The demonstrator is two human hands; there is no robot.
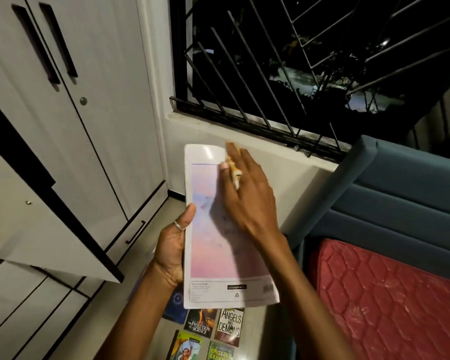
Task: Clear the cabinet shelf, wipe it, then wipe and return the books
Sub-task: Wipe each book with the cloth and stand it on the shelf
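Observation:
A thin book [213,255] with a pink and lilac cover and a white border is held up flat in front of me. My left hand [173,245] grips its left edge, thumb on the cover. My right hand [247,193] lies on the upper right of the cover with fingers stretched out, pressing a small yellowish cloth [235,172] that peeks out between the fingers. Several more books [218,331] lie flat on the floor below, their covers facing up.
A white cabinet [70,131] with black handles fills the left side, and one open door [63,229] juts out toward me. A barred window [283,74] is ahead. At the right stands a bed with a teal headboard [390,203] and a red mattress [390,294].

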